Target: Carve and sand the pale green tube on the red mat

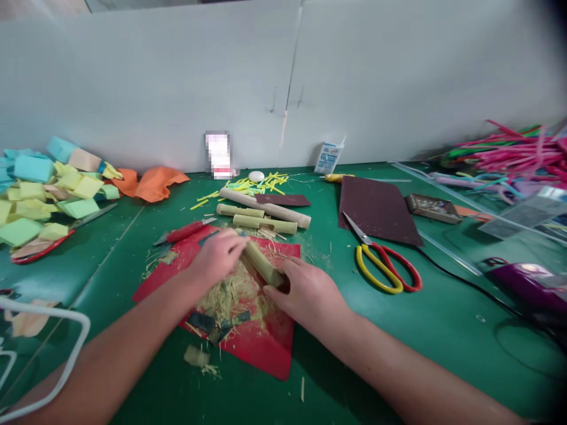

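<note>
My right hand (305, 292) grips the near end of a short green bamboo stick (262, 264) that lies slanted over a red sheet (257, 345). My left hand (218, 255) is closed around the stick's far end; whether it holds a tool there is hidden. Pale green shavings (230, 295) are heaped on the red sheet under both hands. A red-handled knife (186, 231) lies just beyond the left hand.
Further bamboo pieces (264, 223) and a pale wooden rod (266, 206) lie behind the sheet. Yellow-and-red scissors (383, 265) and dark sandpaper (376, 209) sit right. Coloured paper squares (39, 195) pile up left, pipe cleaners (509, 150) far right, a purple device (527, 283) with a cable.
</note>
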Available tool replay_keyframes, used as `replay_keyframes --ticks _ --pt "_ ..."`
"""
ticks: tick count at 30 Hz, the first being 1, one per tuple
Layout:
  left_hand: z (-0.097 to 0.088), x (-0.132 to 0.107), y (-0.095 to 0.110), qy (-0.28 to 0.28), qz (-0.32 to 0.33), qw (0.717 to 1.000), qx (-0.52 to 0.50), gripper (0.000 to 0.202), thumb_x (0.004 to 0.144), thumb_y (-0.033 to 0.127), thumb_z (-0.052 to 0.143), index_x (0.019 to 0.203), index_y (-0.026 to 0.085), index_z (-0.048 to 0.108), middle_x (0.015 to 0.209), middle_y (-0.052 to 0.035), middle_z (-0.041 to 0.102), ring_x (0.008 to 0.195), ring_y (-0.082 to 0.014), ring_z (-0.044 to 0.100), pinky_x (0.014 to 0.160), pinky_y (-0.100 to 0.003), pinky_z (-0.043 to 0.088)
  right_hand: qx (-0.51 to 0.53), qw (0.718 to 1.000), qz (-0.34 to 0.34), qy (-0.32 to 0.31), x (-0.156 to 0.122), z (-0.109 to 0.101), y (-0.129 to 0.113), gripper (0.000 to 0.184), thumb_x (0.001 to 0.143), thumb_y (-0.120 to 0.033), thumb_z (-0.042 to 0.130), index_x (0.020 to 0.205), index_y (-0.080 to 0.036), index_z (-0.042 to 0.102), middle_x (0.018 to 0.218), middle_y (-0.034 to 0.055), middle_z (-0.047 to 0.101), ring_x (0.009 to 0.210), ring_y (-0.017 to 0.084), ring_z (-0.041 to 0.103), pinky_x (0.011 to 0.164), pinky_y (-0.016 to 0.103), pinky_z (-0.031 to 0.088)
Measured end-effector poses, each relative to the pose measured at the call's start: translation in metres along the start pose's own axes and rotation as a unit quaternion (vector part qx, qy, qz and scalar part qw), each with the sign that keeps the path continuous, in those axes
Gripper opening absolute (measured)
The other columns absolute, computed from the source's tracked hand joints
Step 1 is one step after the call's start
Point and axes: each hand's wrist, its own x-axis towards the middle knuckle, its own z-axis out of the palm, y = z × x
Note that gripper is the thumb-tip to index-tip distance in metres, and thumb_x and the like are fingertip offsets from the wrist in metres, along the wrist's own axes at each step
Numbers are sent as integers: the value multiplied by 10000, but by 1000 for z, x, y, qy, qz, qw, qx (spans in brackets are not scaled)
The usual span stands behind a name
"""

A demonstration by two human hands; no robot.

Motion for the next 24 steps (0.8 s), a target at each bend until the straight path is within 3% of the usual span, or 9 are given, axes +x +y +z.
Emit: replay_keyframes --ticks 4,10,15,20,24 --pt "-7 9 -20 40 -32 999 5 222 905 239 500 979 151 691 824 -51 626 796 -150 602 743 -259 478 -1 1000 -8 4 1 -1 -1 179 734 -362 623 751 -199 552 767 8 586 641 132 503 535 256 270" --pt "-1 2 -3 -17 23 1000 -7 242 928 244 467 1032 180 677 809 -39 612 765 -131 589 702 -235 468 -4 1000 -3 8 1 -2 -2 152 725 -328 617 723 -201 534 746 2 571 624 125 490 525 259 270" --pt "-3 2 -9 40 -20 999 2 228 914 246 491 991 158 687 845 -55 627 802 -149 600 743 -260 476 8 1000 -2 -4 1 -1 -2 179 724 -348 621 711 -201 518 747 -4 558 621 119 473 530 255 268" --pt "3 -7 16 -63 31 997 -32 249 932 234 461 1081 205 658 788 -24 590 728 -120 577 653 -222 457 35 999 -8 -11 2 0 1 128 729 -297 608 784 -197 551 806 13 585 685 133 515 567 250 297" --pt "3 -5 21 7 -2 1000 -6 225 923 248 485 991 169 684 800 -41 602 755 -138 581 688 -248 462 21 1000 1 -4 2 2 2 188 723 -356 632 705 -200 530 753 7 577 628 126 483 534 257 269"
